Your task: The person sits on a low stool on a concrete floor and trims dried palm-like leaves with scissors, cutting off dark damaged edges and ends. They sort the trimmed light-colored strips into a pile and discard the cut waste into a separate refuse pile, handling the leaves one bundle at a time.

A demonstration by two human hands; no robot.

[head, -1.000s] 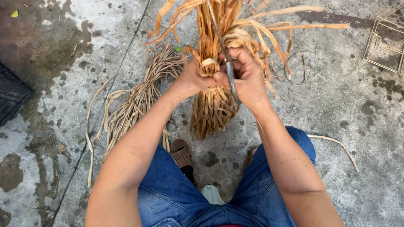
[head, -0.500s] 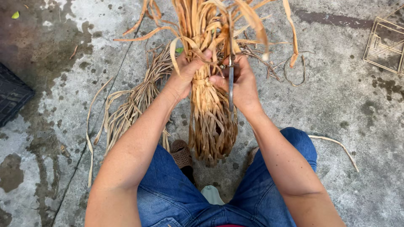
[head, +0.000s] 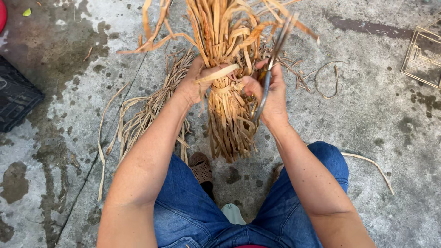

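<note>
I hold a thick bundle of dried tan fibre strips (head: 229, 121) upright over the concrete ground, bound at its middle by a wrapped strip. My left hand (head: 195, 82) grips the bundle at the binding from the left side. My right hand (head: 271, 94) presses on the bundle's right side and also holds a pair of scissors (head: 271, 64), blades pointing up and away. Loose strip ends fan out above both hands.
A pile of loose fibre strips (head: 142, 119) lies on the wet concrete to the left. A dark crate (head: 16, 98) sits at the left edge, a wire frame (head: 422, 50) at the right edge. My knees in blue jeans (head: 193, 206) and a sandal (head: 202, 167) are below.
The bundle has risen and turned more upright, its lower end swinging toward me. The scissors have tilted so their blades point up and to the right. Both hands have stayed at the binding.
</note>
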